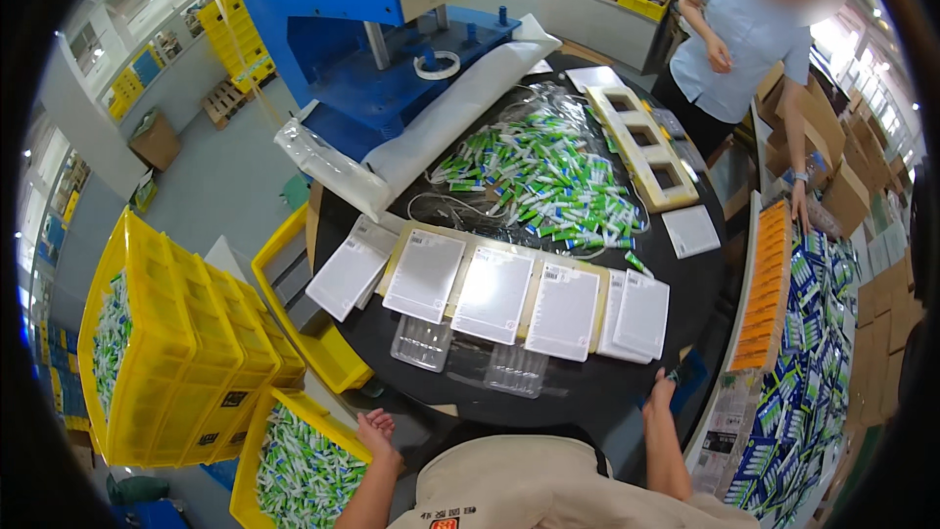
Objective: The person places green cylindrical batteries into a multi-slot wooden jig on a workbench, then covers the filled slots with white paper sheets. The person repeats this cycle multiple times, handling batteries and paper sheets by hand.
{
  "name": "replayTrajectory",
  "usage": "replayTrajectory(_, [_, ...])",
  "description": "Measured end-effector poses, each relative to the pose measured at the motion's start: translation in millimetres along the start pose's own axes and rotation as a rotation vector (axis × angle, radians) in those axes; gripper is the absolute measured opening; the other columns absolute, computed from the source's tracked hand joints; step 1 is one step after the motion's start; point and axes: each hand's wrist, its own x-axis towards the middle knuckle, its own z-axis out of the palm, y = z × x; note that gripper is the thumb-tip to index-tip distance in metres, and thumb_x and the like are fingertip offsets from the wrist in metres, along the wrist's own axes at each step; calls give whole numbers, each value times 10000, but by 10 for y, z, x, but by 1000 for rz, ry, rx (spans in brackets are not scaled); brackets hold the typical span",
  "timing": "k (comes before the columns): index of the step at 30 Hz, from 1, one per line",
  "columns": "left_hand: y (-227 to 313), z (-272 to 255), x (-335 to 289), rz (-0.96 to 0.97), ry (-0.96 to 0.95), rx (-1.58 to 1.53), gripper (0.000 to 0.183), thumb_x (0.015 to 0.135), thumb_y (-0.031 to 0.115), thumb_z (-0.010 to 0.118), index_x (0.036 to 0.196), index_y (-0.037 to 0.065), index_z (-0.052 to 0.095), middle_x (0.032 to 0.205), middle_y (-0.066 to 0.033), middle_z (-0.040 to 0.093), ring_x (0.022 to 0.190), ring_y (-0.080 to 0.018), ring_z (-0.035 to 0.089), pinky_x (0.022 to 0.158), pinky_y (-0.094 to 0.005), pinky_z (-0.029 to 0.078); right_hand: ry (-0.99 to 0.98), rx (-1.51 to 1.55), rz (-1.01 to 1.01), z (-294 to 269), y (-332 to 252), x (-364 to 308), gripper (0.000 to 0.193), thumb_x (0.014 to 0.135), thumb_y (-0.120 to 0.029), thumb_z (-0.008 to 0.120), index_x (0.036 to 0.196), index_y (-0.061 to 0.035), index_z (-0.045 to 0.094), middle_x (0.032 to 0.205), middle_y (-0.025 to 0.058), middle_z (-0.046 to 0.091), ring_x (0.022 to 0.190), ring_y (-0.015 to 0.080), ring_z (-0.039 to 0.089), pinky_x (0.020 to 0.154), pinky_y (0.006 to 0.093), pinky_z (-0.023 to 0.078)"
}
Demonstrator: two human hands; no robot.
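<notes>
My left hand [378,433] is palm up with its fingers loosely bent and apart, holding nothing. It is beside a yellow crate [248,475] full of small green-and-white tubes [305,470]. My right hand [660,396] is low at the round black table's [455,394] right edge, close to a dark blue item [689,378]; its fingertips are too unclear to read. Ahead, white printed cards [494,294] lie in a row on a pale frame [443,311]. Clear plastic blister trays [421,344] stick out below them. Behind is a heap of green-and-white tubes [543,171].
A blue press machine [343,69] stands at the far left, with white sheeting [450,122] before it. A second frame with openings [641,147] lies far right. Stacked yellow crates [186,353] stand left. A person [729,39] reaches toward blue packs [803,362] beside an orange strip [762,289].
</notes>
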Motion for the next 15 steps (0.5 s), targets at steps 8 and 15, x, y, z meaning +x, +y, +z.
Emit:
replayTrajectory(8, [-369, -59, 12, -292, -102, 123, 661, 1069, 567, 301, 1200, 9, 629, 1106, -141, 698, 1000, -256, 653, 894, -401, 533, -1193, -701, 31, -39, -369, -2100, 340, 1040, -279, 573, 1141, 5, 729, 1052, 83, 747, 936, 174, 672, 805, 323, 536])
replayTrajectory(15, [-350, 417, -215, -487, -171, -46, 744, 1041, 630, 352, 1388, -12, 495, 1446, -200, 535, 1310, -333, 535, 1111, -491, 435, -1083, -310, -266, 358, -1267, -2131, 238, 1033, -105, 590, 1194, 48, 674, 1035, 96, 739, 929, 126, 677, 858, 271, 547])
